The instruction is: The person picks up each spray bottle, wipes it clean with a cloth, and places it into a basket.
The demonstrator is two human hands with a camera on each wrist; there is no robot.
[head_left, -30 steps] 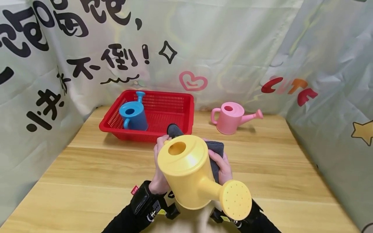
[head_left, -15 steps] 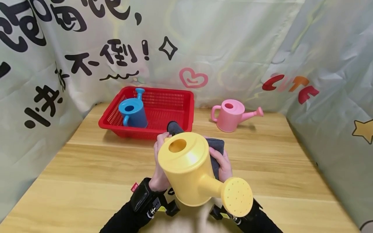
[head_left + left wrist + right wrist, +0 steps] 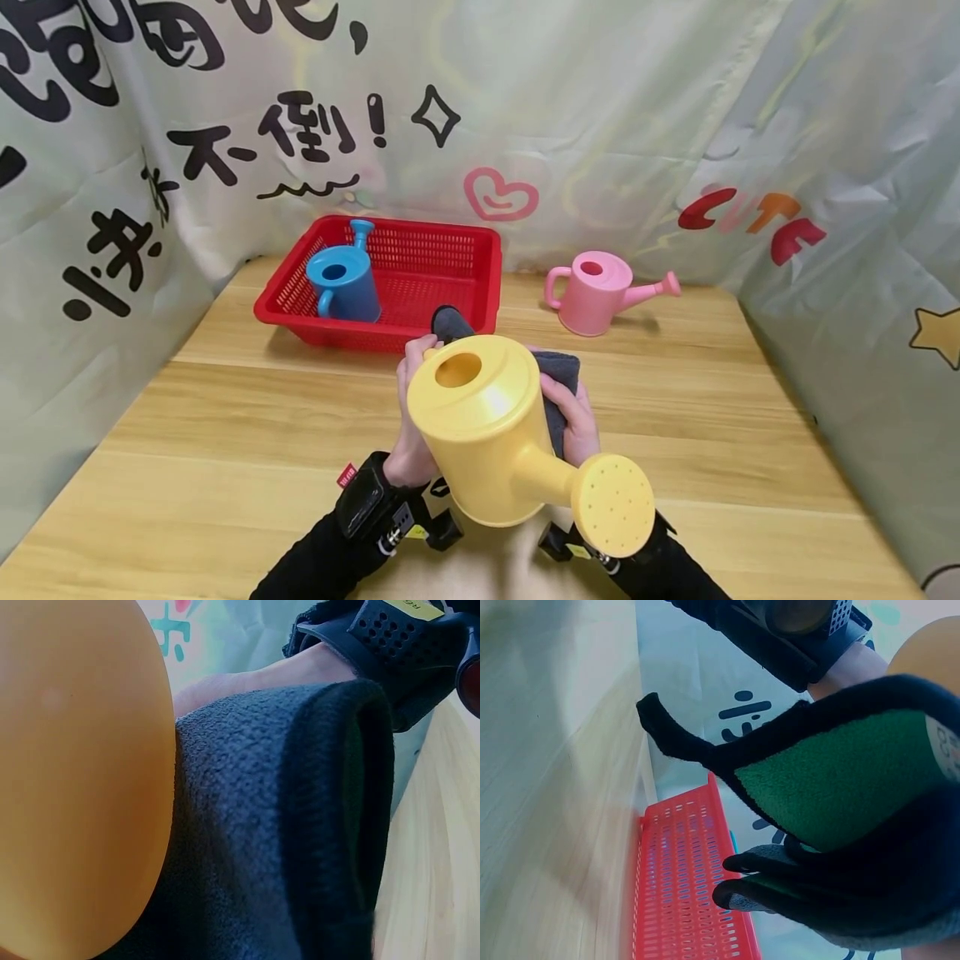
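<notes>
Currently, left hand (image 3: 408,442): gripping yellow watering can (image 3: 483,446)
Right hand (image 3: 576,421): I clasp cloth (image 3: 558,372)
Table (image 3: 720,408): spreads right, basket rim (image 3: 337,331) far

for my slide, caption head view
Left hand holds cylindrical yellow plastic watering can, right hand holds folded dark grey cloth

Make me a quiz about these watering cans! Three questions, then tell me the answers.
1. True or false: the blue watering can is inside the red basket.
2. Head view: where does the spout of the pink watering can point? A left, B right, C toward the camera.
3. Fill in: the dark cloth against the yellow watering can has a ___ inner side.
Key: 1 true; 2 B; 3 green.
</notes>
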